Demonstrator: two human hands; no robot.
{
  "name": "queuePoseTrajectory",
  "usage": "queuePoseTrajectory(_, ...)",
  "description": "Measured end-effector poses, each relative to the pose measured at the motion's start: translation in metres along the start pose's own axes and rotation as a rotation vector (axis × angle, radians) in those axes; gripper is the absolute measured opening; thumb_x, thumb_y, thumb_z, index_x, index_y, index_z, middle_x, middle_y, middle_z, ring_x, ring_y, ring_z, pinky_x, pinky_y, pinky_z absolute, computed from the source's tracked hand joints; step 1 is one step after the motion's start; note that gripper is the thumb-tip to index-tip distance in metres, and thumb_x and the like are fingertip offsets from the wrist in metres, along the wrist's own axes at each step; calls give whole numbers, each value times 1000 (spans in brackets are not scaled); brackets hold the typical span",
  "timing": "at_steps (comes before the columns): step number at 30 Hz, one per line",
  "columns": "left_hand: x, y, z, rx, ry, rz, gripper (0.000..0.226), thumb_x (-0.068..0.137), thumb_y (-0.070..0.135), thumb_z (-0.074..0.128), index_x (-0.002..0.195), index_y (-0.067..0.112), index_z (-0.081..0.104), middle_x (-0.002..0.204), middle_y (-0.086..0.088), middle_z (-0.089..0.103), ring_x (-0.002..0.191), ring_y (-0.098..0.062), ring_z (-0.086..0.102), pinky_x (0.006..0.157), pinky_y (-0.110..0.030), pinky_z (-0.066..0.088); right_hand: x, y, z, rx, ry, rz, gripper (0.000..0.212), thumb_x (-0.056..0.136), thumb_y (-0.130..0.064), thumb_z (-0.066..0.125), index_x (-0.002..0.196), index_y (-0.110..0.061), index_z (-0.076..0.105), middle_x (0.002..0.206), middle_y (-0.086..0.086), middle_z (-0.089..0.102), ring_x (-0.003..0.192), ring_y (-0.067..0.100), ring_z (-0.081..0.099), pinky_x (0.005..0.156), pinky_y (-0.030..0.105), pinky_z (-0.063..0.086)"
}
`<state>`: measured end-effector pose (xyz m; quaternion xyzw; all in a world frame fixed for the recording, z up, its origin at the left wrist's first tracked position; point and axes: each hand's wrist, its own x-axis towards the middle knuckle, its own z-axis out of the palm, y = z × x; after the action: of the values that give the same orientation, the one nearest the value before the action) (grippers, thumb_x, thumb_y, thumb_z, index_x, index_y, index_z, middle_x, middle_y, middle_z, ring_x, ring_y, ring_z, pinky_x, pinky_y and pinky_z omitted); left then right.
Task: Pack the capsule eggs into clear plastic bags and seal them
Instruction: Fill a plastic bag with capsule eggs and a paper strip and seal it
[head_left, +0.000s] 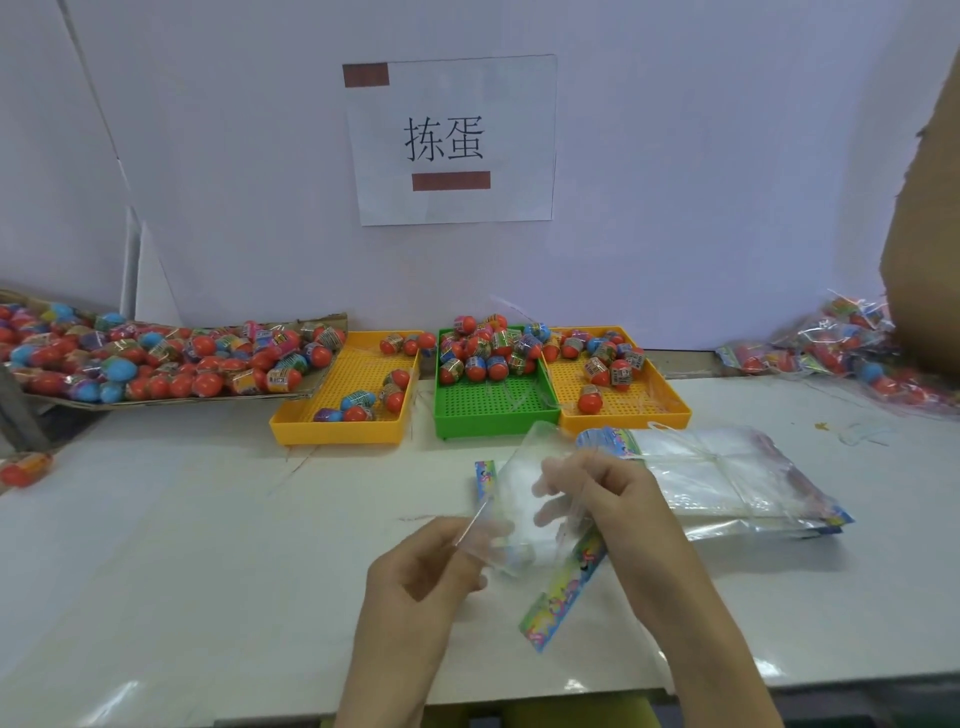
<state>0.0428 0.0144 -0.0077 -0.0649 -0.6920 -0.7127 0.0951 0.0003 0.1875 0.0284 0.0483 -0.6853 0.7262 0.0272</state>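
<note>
I hold a clear plastic bag (519, 483) with a colourful printed strip above the white table (208, 545). My left hand (421, 571) pinches its near edge. The fingers of my right hand (608, 499) are curled inside the bag's mouth and spread it. No egg shows in the bag. Capsule eggs, mostly red with wrapped labels, lie in three trays at the back: a left yellow tray (291, 426), a green tray (493, 415) and a right yellow tray (670, 410). A stack of unused bags (727, 473) lies just right of my hands.
A cardboard tray heaped with eggs (156, 358) sits at the far left. One loose egg (26, 467) lies near the left table edge. Filled bags (841, 348) pile up at the far right under a brown cardboard flap (924, 234). A paper sign hangs on the back wall.
</note>
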Motion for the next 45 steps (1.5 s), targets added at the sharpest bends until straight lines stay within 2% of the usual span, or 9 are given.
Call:
queuePoseTrajectory(4, 2, 1, -1, -158, 156, -103, 40, 83, 46, 58, 78, 12, 79, 91, -11, 78, 78, -20, 74, 65, -27, 59, -3, -2, -5, -110, -152, 70, 25, 92, -13, 68, 72, -1, 59, 86, 15, 75, 72, 22, 74, 62, 26, 54)
queuePoseTrajectory(7, 3, 5, -4, -336, 211, -174, 31, 93, 32, 52, 107, 12, 72, 99, -18, 77, 70, -25, 73, 62, -29, 61, -7, -5, -10, -86, -289, 81, 9, 92, 3, 63, 89, -3, 58, 95, 13, 76, 77, 28, 74, 66, 28, 57)
queuePoseTrajectory(13, 0, 13, -9, -544, 203, -229, 84, 79, 30, 61, 153, 46, 24, 123, -7, 73, 68, -30, 73, 51, -34, 59, -5, -3, -9, -134, -341, 8, 57, 85, 19, 49, 120, -23, 65, 101, 4, 75, 69, 23, 64, 56, 29, 51)
queuePoseTrajectory(17, 3, 16, -13, -767, 244, -290, 51, 94, 45, 51, 143, 46, 40, 142, -6, 58, 103, -47, 70, 70, -50, 62, -3, -1, -7, -123, -316, -43, 65, 83, 21, 46, 113, -30, 72, 96, 3, 71, 66, 20, 63, 55, 28, 50)
queuePoseTrajectory(21, 4, 14, -21, -810, 80, -397, 70, 82, 58, 53, 142, 22, 53, 135, -15, 65, 114, -45, 66, 98, -56, 44, -5, -1, -5, -140, -344, -82, 69, 82, 22, 42, 119, -29, 72, 112, -4, 73, 68, 21, 59, 60, 25, 50)
queuePoseTrajectory(25, 5, 16, -14, -545, -45, -347, 73, 61, 64, 83, 122, 25, 73, 126, -10, 71, 112, -34, 70, 92, -49, 47, -8, -5, -1, -232, -408, -86, 70, 82, 19, 42, 115, -32, 75, 118, -8, 73, 73, 26, 57, 66, 26, 52)
queuePoseTrajectory(27, 4, 12, -8, -418, 76, -230, 39, 79, 47, 67, 112, 31, 77, 121, -6, 74, 104, -31, 73, 86, -46, 51, -9, -6, -1, -270, -426, -86, 68, 80, 20, 43, 115, -29, 75, 116, -9, 74, 80, 23, 64, 70, 32, 53)
queuePoseTrajectory(37, 0, 8, 1, -281, 219, -96, 21, 78, 30, 64, 89, 23, 81, 86, -15, 78, 74, -31, 77, 55, -27, 59, -7, -5, 3, -138, -293, -124, 52, 82, -23, 78, 128, -36, 60, 113, -7, 70, 102, 15, 69, 86, 30, 57)
queuePoseTrajectory(45, -1, 7, 2, -179, 128, -96, 22, 70, 35, 72, 82, 19, 80, 85, -15, 78, 77, -33, 77, 59, -28, 60, -9, -5, 16, -195, -263, -176, 16, 87, -9, 76, 83, -25, 73, 84, -5, 71, 77, 10, 65, 69, 22, 51)
